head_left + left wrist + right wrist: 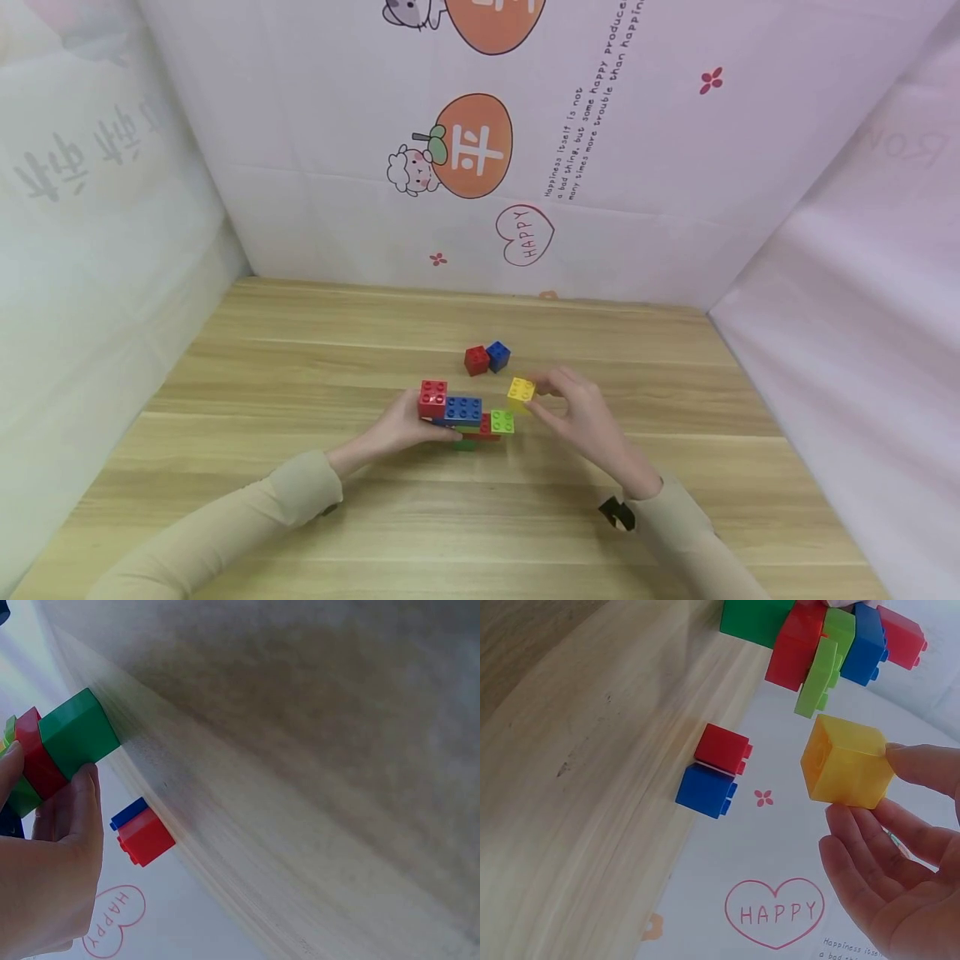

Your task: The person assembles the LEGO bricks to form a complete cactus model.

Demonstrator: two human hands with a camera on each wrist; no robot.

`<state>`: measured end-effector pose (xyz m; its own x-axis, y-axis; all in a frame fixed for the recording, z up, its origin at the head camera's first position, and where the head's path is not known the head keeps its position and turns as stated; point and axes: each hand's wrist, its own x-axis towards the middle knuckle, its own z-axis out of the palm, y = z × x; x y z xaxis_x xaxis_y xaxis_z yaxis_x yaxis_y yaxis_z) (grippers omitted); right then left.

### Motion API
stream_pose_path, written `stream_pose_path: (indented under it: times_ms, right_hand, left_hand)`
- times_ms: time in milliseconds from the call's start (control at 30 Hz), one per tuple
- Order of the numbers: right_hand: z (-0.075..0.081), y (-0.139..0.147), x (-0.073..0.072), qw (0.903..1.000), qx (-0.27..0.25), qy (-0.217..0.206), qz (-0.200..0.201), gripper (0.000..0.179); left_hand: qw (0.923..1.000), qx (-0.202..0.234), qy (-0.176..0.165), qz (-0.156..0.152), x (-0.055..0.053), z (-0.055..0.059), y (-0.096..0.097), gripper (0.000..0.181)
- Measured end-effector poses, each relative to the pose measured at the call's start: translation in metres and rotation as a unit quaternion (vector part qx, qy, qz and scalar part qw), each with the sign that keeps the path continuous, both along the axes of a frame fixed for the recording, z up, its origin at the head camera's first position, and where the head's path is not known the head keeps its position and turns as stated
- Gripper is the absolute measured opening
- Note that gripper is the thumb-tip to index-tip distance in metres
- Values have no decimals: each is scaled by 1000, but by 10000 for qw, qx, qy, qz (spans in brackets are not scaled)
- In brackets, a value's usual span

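My left hand [401,427] grips a stack of toy building bricks. A red brick [432,400] tops it at the left, a blue brick [463,410] is beside and lower, and a thin light green brick [502,422] sits at the right end. In the left wrist view, the stack's dark green brick [79,733] and a red brick [37,756] show beside the fingers. Between thumb and fingers, my right hand [585,421] pinches a yellow brick [521,394], its hollow underside visible in the right wrist view. It is held close to the light green brick, with a gap between them.
Behind the stack, a small red brick [476,360] and a small blue brick [498,357] stand side by side on the wooden table [360,333]. White printed cloth [337,167] encloses the table at the back and both sides.
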<state>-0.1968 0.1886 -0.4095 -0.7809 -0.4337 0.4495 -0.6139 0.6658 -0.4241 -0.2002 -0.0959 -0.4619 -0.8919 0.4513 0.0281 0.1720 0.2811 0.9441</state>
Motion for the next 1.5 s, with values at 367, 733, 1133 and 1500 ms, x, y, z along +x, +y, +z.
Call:
stream_pose_path:
  times_ms: [367, 733, 1133, 1500]
  right_hand:
    - [3, -1, 5, 10000, 47, -2, -30, 31]
    - [5, -3, 7, 9999, 99, -111, 12, 32]
    - [-1, -2, 6, 9990, -95, -391, 198, 31]
    - [-2, 0, 8, 9959, -175, -779, 430, 31]
  left_hand:
    - [10000, 35, 31, -23, 0, -1, -1, 57]
    - [10000, 0, 25, 52, 0, 0, 0, 59]
    - [10000, 10, -2, 51, -1, 1, 0, 58]
    - [10000, -47, -5, 68, 0, 1, 0, 59]
